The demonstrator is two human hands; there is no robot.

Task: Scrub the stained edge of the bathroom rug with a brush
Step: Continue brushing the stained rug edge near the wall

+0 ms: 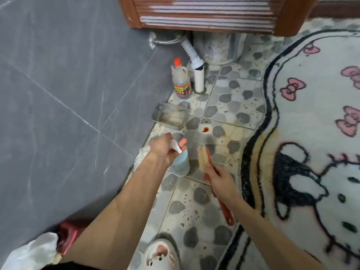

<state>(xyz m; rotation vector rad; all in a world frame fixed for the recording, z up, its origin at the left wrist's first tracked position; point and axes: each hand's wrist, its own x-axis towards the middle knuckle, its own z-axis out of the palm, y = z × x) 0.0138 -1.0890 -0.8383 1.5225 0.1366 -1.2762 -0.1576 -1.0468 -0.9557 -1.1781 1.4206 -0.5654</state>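
Cropped slipper (162, 257); brush (203, 159) partly under right hand (221, 181)

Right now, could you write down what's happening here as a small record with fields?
place: tiled floor beside a cartoon rug
left hand: grips a spray bottle
right hand: holds a red-handled brush, bristles beside the spray bottle
stain: yellowish, on the rug's edge; brush not on it yet
nearby: metal tray, orange-capped bottle
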